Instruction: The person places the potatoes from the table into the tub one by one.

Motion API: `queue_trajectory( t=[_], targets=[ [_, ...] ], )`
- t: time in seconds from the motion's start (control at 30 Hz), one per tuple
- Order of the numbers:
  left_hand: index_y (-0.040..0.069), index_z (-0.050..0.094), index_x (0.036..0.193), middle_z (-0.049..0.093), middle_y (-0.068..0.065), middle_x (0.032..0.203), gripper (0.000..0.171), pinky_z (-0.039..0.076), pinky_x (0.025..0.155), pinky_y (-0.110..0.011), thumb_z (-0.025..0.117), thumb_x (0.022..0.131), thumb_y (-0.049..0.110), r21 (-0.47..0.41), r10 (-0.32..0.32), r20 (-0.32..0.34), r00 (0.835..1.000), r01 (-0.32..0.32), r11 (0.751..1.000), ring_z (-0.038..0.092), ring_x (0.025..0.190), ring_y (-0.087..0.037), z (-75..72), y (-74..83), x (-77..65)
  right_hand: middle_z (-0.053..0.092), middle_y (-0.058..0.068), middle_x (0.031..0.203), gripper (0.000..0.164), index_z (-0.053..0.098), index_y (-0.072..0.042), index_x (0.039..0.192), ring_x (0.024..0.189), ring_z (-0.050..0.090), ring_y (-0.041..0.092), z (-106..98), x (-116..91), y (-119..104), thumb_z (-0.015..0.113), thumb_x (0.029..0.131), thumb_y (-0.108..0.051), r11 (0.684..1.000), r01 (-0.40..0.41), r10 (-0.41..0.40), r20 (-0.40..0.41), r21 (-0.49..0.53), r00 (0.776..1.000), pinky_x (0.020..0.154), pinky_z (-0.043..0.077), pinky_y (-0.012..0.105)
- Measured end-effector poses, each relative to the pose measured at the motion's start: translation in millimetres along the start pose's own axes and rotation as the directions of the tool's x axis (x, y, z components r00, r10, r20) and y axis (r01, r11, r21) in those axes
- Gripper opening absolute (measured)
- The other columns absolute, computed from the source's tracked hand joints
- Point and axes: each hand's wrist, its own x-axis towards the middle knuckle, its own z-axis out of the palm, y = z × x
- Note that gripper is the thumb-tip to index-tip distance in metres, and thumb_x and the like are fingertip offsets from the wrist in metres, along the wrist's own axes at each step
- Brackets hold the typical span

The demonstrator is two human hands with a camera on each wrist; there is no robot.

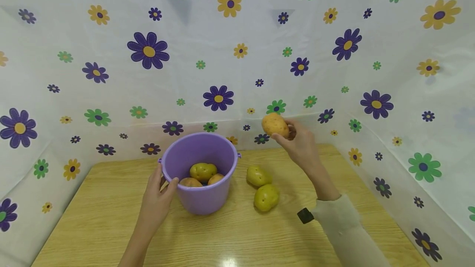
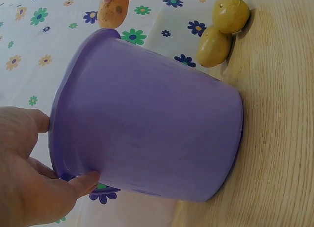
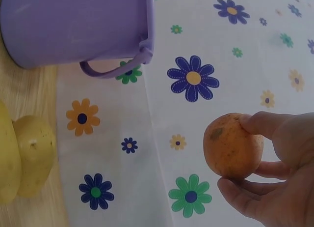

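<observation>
White sheeting printed with green, orange and purple flowers formed the backdrop in the head view, behind a pale wood-grain table. On it we saw a purple bucket standing upright, with a greenish-yellow potato and two browner potatoes showing inside. At its near left rim was the left hand, thumb and fingers gripping the edge. Just right of the bucket, two greenish-yellow potatoes lay touching each other on the table. Beyond them, the right hand held a tan potato in the air, thumb and fingers closed round it; a light sleeve covered that forearm.

From the left wrist, we saw the bucket sideways, its smooth outer wall filling the middle. The left hand pinched the rim, and the raised potato showed at the top, past the bucket.

From the right wrist, we saw the tan potato close up, a dark blemish on its skin, clamped between thumb and fingers. It was well apart from the bucket, whose handle hung beside its wall.
</observation>
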Motion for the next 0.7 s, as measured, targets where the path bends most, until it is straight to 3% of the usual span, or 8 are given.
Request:
queue_trajectory(
  t=[0.3,0.7],
  targets=[
    [0.006,0.006,0.166,0.009,-0.022,0.169,0.077,0.038,0.116,-0.035,0.054,0.109,0.025,0.006,-0.004,-0.002,1.000,0.004,1.000,0.025,0.152,-0.044,0.4,1.1,-0.4,0.070,0.026,0.118,0.056,0.058,0.003,0.139,0.093,0.071,0.034,12,-3,-15,0.080,0.094,-0.021,0.998,0.002,-0.006,0.054,0.062,0.999,0.079,0.066,0.045],
    [0.006,0.005,0.166,0.008,-0.023,0.169,0.077,0.038,0.116,-0.035,0.054,0.109,0.024,-0.002,-0.001,0.003,1.000,0.001,1.000,0.024,0.152,-0.045,-0.2,2.9,-0.8,0.072,0.021,0.112,0.056,0.060,0.002,0.135,0.089,0.071,0.028,33,-7,-34,0.081,0.092,-0.027,0.998,-0.003,-0.002,0.089,0.059,0.996,0.077,0.066,0.038]
  ],
)
